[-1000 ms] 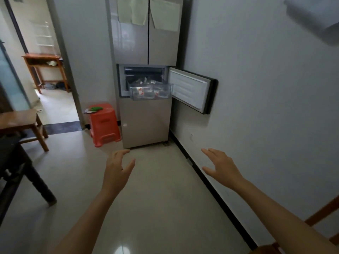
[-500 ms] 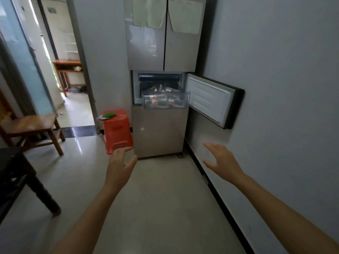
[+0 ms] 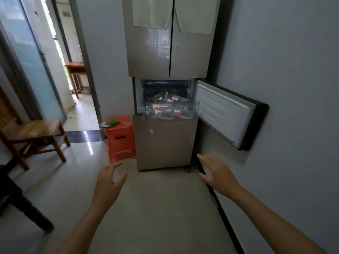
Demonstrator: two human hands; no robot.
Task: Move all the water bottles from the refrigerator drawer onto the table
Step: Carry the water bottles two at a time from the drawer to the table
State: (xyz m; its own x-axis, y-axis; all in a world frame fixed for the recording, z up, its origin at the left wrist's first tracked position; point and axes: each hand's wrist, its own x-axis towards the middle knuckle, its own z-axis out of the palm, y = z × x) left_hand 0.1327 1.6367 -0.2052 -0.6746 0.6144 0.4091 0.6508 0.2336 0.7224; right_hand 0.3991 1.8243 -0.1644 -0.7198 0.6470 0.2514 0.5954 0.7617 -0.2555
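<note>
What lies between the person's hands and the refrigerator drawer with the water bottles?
The head view shows only bare floor and the refrigerator's closed lower panel between the left hand, the right hand and the drawer of water bottles.

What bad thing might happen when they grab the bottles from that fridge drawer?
The water bottles lie heaped in the pulled-out clear drawer, so lifting one might send others rolling out onto the floor. The open fridge door juts out above the right hand; an arm could bump it. The left hand is empty too, and grabbing several bottles at once risks a drop.
</note>
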